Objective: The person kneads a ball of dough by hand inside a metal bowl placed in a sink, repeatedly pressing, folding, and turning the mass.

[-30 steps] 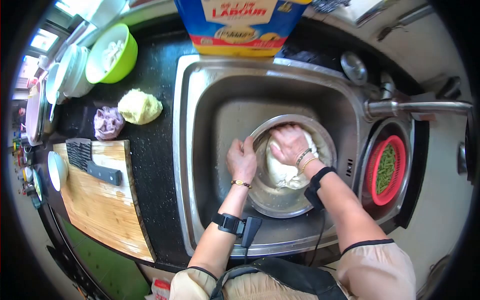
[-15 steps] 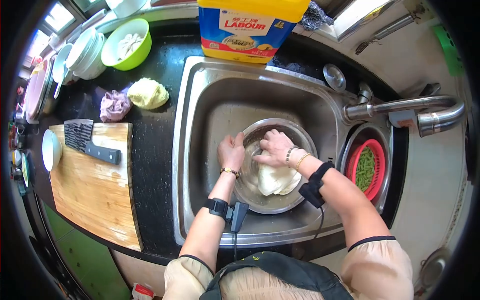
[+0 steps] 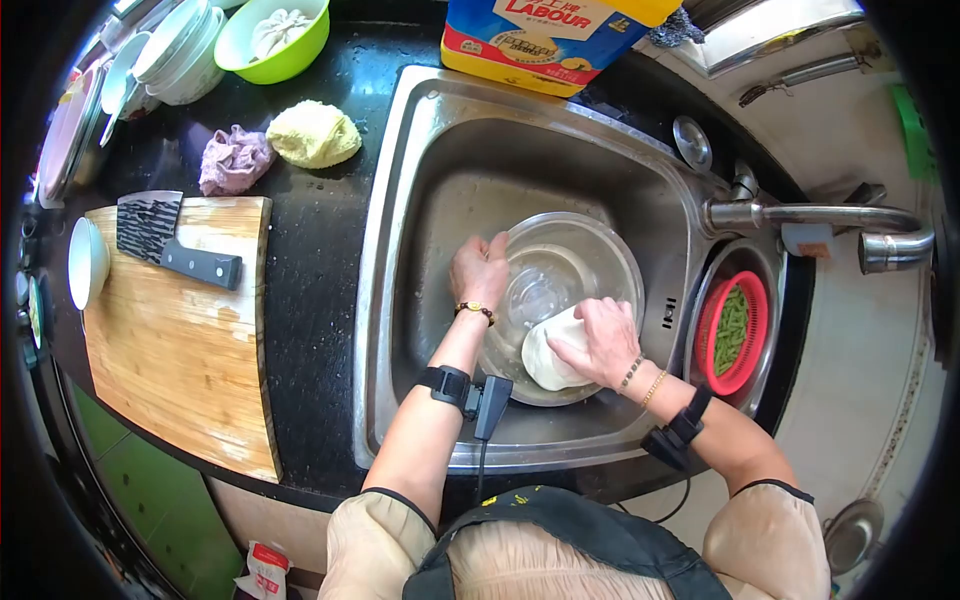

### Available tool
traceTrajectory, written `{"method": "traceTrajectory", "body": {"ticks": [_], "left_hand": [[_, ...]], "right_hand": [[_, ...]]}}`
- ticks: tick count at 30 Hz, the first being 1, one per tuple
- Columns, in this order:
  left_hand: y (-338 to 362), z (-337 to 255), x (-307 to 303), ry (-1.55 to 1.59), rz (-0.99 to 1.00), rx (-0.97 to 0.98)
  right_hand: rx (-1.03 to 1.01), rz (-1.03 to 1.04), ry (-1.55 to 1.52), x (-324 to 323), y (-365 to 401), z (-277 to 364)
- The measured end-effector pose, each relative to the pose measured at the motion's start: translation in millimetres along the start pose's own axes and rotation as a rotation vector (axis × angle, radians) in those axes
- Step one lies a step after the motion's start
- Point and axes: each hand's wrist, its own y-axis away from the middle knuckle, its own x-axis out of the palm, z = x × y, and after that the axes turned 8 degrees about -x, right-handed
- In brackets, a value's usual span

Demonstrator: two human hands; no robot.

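A round metal bowl (image 3: 530, 228) sits in the steel sink (image 3: 440, 205) with some cloudy liquid in its bottom. My left hand (image 3: 480, 272) grips the bowl's left rim, thumb and fingers pinched together on it. Inside the bowl, at the lower right, my right hand (image 3: 606, 342) is wrapped round a smooth white lump (image 3: 550, 358), which looks like dough or wet cloth. The lump rests against the bowl's bottom and near side.
Left of the sink lie a yellow cloth (image 3: 314, 134), a purple cloth (image 3: 235, 160) and a cleaver (image 3: 200, 264) on a wooden board (image 3: 185, 370). A faucet (image 3: 830, 215) and a red basket (image 3: 757, 330) of green beans are at the right. A yellow jug (image 3: 545, 45) stands behind.
My right hand has moved right and towards me, its fingers now round the white lump, which looks more compact. My left hand stays on the rim. The view has shifted slightly.
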Motion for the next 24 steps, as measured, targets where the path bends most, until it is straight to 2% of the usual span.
{"method": "traceTrajectory", "body": {"ticks": [1, 4, 14, 24], "left_hand": [[-1, 0, 1, -0.015, -0.006, 0.007], [0, -3, -2, -0.036, -0.006, -0.004], [3, -7, -3, -0.049, 0.038, -0.044], [8, -11, -4, -0.058, 0.028, -0.035]], "right_hand": [[-0.004, 0.003, -0.003, 4, -2, 2], [-0.233, -0.181, 0.092, 23, -1, 6], [-0.428, -0.037, 0.191, 52, 2, -8], [-0.461, -0.028, 0.224, 62, -17, -24]]}}
